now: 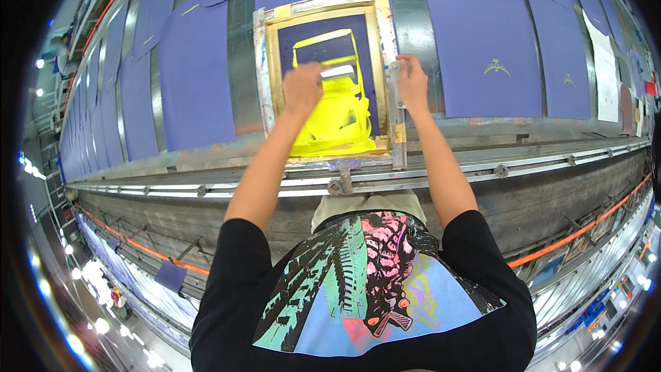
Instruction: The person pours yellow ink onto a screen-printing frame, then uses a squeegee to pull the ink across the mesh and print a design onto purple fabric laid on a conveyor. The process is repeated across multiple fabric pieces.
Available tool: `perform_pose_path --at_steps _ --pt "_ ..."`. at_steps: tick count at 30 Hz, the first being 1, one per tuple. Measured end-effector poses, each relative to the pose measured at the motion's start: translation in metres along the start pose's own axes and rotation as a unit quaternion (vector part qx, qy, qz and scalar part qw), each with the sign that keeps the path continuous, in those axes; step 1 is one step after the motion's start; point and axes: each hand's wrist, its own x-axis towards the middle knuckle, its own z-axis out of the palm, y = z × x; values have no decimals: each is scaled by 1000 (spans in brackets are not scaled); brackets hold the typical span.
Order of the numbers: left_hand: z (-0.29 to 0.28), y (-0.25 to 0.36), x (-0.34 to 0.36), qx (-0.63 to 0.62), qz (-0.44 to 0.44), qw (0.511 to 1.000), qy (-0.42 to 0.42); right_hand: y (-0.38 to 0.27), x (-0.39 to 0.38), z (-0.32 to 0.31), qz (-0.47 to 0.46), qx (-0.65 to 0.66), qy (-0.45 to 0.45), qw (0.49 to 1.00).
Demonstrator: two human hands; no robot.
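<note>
My left hand [303, 86] is closed on a squeegee with a pale, straight blade [337, 71], over a screen printing frame [292, 9] with a light rim. Bright yellow ink [327, 124] is spread thickly across the screen's dark mesh [366, 93], thinner and outlined toward the top. My right hand [413, 83] grips the metal bar at the frame's right side [399, 100], fingers bent over its upper part. What lies directly under the screen is hidden.
Purple sheets [482, 55], some with small yellow prints [497, 65], lie in rows along the long table, with dark metal strips [406, 14] between. A metal rail [461, 172] runs along the near edge. A white sheet [600, 69] lies at right. Orange bars [551, 244] run behind me.
</note>
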Motion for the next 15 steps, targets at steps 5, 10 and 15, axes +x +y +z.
perform_pose_path --at_steps 5,10,15 --pt "1 26 -93 -41 32 998 21 8 6 3 -15 4 0 1000" --pt "-17 15 -134 -86 56 994 42 -20 8 11 -137 -24 63 988" --pt "-52 -16 -159 -126 23 990 53 -77 -24 46 -64 1 15 998"
